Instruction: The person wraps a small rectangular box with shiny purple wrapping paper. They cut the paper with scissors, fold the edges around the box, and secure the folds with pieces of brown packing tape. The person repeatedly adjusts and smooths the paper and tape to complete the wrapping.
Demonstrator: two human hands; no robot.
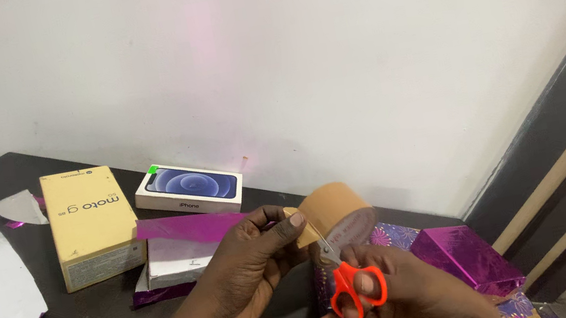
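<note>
Head view: low in the middle of the frame a roll of brown tape, likely light, stiff and sticky-edged, has its free end pinched by the left hand. The right hand grips orange-handled scissors at the strip, with a purple wrapped box at lower right.

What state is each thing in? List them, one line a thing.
Left hand: pinching the pulled-out end of the tape.
Right hand: holding the scissors.
Scissors: orange handles, blades at the tape strip.
Tape roll: brown, a strip pulled out, not yet cut through.
Yellow box: shut, unwrapped, flat on the table.
White box: shut, unwrapped.
Purple parcel: fully wrapped.
Silver box: partly wrapped, purple foil loose around it.
</note>
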